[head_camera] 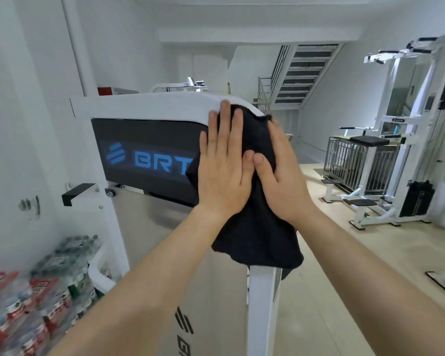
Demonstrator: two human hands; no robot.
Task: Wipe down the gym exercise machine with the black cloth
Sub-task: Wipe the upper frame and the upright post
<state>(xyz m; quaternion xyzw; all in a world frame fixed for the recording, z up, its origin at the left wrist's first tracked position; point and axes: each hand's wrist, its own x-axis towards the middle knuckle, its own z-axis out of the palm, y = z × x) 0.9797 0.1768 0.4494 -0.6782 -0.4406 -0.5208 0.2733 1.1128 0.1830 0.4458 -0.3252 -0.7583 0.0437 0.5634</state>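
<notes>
Black cloth (257,227) is draped over the rounded upper right corner of the gym exercise machine (144,106), covering the bend of the white frame and hanging down the front of the white upright post (261,304) below it. Its lower edge falls loose and rumpled across the top of that post.

In the head view both hands lie on the cloth, side by side, thumbs touching. The left hand (221,170) is flat with its fingers straight and a little spread, pressing the cloth against the frame; its fingertips reach past the cloth's edge onto the bare white bar. The right hand (280,181) is laid flat against the cloth on the outer side of the corner, palm on the fabric, fingers stretched upward along it. Neither hand curls round the cloth: both are spread and pressing.

Just left of the hands, under the frame's top bar, sits a dark panel (144,155) with a blue logo and the letters BRT, its right end hidden by the cloth and the left hand. A black bracket (77,192) sticks out at the machine's left side. Shrink-wrapped packs of bottles (36,291) are stacked in the lower left corner. Further back on the right stands another white machine (409,140) on the pale floor (370,265), and a staircase (306,75) rises behind
</notes>
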